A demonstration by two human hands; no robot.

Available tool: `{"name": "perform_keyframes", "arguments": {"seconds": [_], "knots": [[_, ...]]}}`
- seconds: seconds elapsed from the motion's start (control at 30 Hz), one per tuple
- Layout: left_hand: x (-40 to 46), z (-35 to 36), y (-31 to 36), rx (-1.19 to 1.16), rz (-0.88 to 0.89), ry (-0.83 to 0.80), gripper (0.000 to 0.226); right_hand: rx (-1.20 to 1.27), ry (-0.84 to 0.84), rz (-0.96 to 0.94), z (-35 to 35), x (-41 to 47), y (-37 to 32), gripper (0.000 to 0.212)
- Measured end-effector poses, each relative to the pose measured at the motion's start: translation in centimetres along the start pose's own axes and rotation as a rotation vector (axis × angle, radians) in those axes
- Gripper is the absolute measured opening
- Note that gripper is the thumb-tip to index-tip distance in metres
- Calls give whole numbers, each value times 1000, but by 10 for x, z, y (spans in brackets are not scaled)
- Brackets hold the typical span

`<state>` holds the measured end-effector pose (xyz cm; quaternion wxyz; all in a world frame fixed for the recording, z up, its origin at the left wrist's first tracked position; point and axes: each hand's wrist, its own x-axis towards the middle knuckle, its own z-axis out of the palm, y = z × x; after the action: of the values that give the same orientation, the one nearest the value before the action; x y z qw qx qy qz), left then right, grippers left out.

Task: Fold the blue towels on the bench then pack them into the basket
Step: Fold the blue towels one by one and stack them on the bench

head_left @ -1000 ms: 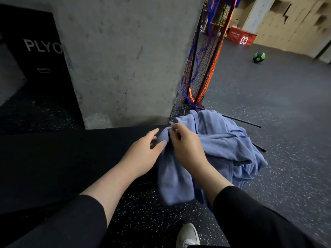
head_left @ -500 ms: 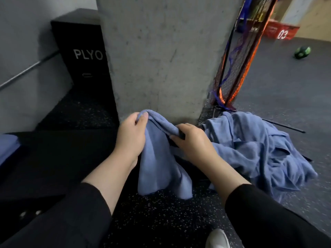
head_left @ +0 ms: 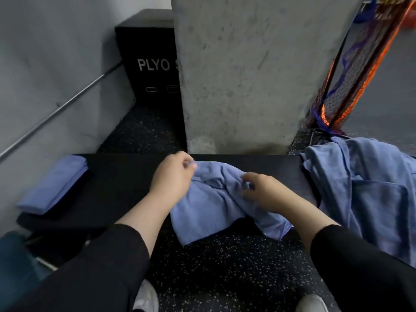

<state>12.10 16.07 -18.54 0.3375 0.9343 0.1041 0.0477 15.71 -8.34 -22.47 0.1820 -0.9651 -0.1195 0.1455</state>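
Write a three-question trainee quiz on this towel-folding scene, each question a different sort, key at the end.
1. True or false: a folded towel lies at the bench's left end.
2. What does the left hand pinch? A) net B) towel C) rail
3. Fill in: the unfolded pile lies to the person's ____.

Key: 1 true. 2 B, the crumpled towel, which the right hand also grips. 3 right.
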Motion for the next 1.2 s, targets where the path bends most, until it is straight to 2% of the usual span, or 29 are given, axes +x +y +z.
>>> {"name": "perform_keyframes", "arguments": {"seconds": [0.07, 0.13, 0.23, 0.3, 0.4, 0.5, 0.57, 0.63, 0.7, 0.77, 0.83, 0.9, 1.03, 1.13, 1.2], "knots": [[-12, 11, 8, 153, 47, -311, 28, -88, -63, -32, 5, -2, 10, 49], [-27, 23, 12, 403, 103, -601, 47, -82, -83, -55, 4, -5, 17, 53], [-32, 44, -3, 532, 136, -760, 82, -125, -99, -80, 5, -10, 27, 57], [-30, 54, -13, 530, 135, -753, 89, -208, -95, -74, 10, -14, 31, 50], [-28, 59, -19, 523, 212, -663, 80, -283, 16, -55, 15, -17, 31, 29], [-26, 57, -24, 452, 234, -548, 54, -307, 137, 4, 17, -16, 31, 17], [-25, 56, -27, 430, 251, -464, 34, -291, 215, -11, 17, -13, 29, 18], [-26, 57, -29, 416, 287, -366, 14, -230, 241, -110, 15, -10, 19, 25], [-24, 56, -29, 338, 240, -326, 24, -205, 141, -228, 15, -11, 7, 40], [-19, 51, -24, 178, 177, -325, 33, -300, 34, -239, 22, -14, 1, 52], [-15, 42, -17, 40, 163, -324, 36, -356, 74, -239, 33, -15, 0, 38], [-12, 35, -12, -33, 143, -305, 35, -241, 209, -241, 35, -14, -4, 21], [-9, 25, -5, -133, 107, -204, 33, 177, 267, -137, 11, -12, -17, 33], [-9, 14, 0, -206, 136, -206, 23, 317, 320, -90, -8, -12, -18, 15], [-7, 8, -2, -170, 149, -209, 15, 382, 370, -62, -15, -11, -14, 19]]}}
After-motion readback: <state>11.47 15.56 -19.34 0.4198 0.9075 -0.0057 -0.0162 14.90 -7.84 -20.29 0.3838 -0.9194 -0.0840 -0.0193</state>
